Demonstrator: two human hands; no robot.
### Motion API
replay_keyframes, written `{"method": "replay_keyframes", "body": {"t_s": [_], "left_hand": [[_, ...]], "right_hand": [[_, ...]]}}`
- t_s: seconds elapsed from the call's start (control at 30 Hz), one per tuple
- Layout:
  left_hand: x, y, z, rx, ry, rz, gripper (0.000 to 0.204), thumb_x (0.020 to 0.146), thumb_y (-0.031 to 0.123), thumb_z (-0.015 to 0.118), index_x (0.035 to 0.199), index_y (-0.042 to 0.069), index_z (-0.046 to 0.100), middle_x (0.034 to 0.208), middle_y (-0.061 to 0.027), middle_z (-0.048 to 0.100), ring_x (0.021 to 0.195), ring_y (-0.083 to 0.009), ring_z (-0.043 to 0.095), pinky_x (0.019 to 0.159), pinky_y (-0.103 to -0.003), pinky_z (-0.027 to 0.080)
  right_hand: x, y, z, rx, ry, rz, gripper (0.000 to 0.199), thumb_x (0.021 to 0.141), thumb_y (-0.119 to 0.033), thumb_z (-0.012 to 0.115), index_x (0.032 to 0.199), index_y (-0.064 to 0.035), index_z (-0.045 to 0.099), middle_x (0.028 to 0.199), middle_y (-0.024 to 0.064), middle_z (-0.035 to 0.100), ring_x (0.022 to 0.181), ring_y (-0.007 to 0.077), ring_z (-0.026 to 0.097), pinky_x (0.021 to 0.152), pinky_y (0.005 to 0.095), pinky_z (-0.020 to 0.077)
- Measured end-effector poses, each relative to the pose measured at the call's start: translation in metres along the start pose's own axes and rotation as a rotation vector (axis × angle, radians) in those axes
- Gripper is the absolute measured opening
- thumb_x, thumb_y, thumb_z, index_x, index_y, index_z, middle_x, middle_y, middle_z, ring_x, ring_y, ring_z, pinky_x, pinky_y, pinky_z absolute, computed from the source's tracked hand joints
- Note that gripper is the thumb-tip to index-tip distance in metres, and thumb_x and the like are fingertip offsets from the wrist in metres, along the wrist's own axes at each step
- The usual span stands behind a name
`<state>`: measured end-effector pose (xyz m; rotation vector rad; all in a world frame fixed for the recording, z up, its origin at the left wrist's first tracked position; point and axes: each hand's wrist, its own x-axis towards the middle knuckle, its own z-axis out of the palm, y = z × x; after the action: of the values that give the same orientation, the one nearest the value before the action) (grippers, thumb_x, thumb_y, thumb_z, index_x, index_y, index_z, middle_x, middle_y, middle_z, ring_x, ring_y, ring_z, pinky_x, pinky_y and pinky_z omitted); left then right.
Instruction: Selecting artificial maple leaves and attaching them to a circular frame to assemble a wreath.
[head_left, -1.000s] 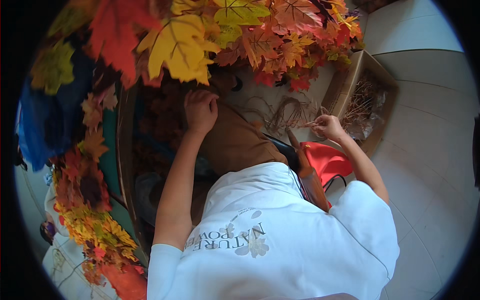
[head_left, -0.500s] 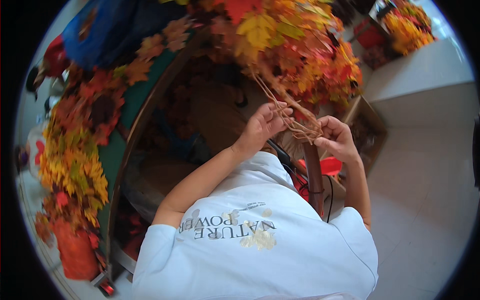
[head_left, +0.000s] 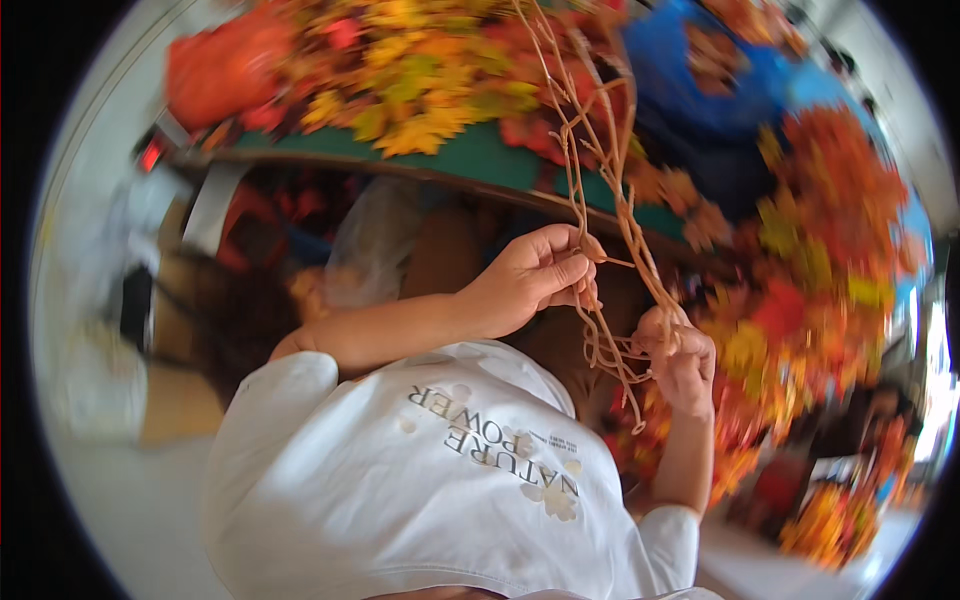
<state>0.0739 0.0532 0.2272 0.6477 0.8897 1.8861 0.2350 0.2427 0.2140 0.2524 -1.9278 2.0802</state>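
A bare brown artificial branch [head_left: 625, 200] with several thin, bendy twigs rises between my hands and past the upper edge of the view. My left hand [head_left: 530, 280] pinches one of its thin twigs between thumb and fingertips. Lower and to the right, my right hand [head_left: 680, 360] is closed around the thicker stem. Loose, curled twig ends [head_left: 610, 360] dangle in the gap between both hands. What lies inside the right hand's fingers is partly hidden, and motion blurs the picture somewhat.
Ahead stands a green-topped table [head_left: 470, 150] heaped with yellow and red artificial maple leaves [head_left: 430, 70]. An orange bag [head_left: 225, 70] lies at its left end, a blue plastic bag [head_left: 690, 70] farther right. More red-orange foliage [head_left: 790, 310] crowds my right side. Cardboard [head_left: 185, 400] stands at left.
The view has swung left, toward the long side of the table. The twigs, bunched between my hands before, now extend upward. My left hand has shifted its grip to a single twig.
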Motion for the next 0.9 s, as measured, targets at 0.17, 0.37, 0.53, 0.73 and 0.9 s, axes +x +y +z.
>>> {"method": "replay_keyframes", "body": {"t_s": [0.17,0.37,0.53,0.73,0.9], "left_hand": [[-0.041,0.042,-0.047,-0.038,0.411,0.312,0.029,0.094,0.009,0.046,0.121,0.001,0.046,0.085,-0.0048,0.055,0.081,-0.0168,0.059,0.081,-0.036,0.052],[-0.124,0.075,-0.109,-0.314,0.692,0.46,0.017,0.088,0.013,0.055,0.101,0.002,0.057,0.074,-0.0043,0.056,0.069,-0.0172,0.059,0.063,-0.031,0.051],[-0.202,0.108,-0.13,-0.233,0.882,0.646,0.018,0.096,0.021,0.048,0.097,0.003,0.052,0.063,0.0028,0.037,0.063,-0.01,0.041,0.059,-0.024,0.04],[-0.222,0.089,-0.184,-0.057,1.235,0.548,0.011,0.097,0.02,0.042,0.093,0.011,0.047,0.061,0.0045,0.034,0.049,-0.0071,0.028,0.044,-0.022,0.026],[-0.276,0.111,-0.304,0.381,1.897,0.933,0.014,0.087,0.013,0.047,0.08,0.011,0.059,0.06,-0.0005,0.048,0.041,-0.0109,0.041,0.034,-0.026,0.031]], "right_hand": [[0.082,0.005,0.046,0.014,-0.096,-0.167,0.016,0.09,-0.014,0.058,0.082,-0.0006,0.06,0.075,0.0044,0.057,0.077,0.014,0.051,0.069,0.0251,0.0404],[0.148,0.017,0.149,-0.002,-0.482,0.153,0.015,0.093,-0.006,0.048,0.103,0.0014,0.057,0.071,-0.002,0.049,0.064,0.005,0.043,0.06,0.0177,0.0337],[0.185,0.075,0.21,0.19,-0.423,0.102,0.012,0.092,-0.011,0.048,0.097,-0.0026,0.056,0.08,0.0034,0.059,0.073,0.0078,0.049,0.067,0.0207,0.0358],[0.191,0.097,0.279,0.626,-0.438,0.321,0.017,0.091,-0.022,0.05,0.079,-0.0107,0.05,0.084,0.003,0.058,0.074,0.0107,0.051,0.063,0.0245,0.0343],[0.16,0.085,0.265,0.262,-0.515,0.521,0.012,0.09,-0.012,0.053,0.078,-0.0106,0.053,0.063,-0.0056,0.041,0.055,0.0046,0.036,0.05,0.0204,0.0284]]}}
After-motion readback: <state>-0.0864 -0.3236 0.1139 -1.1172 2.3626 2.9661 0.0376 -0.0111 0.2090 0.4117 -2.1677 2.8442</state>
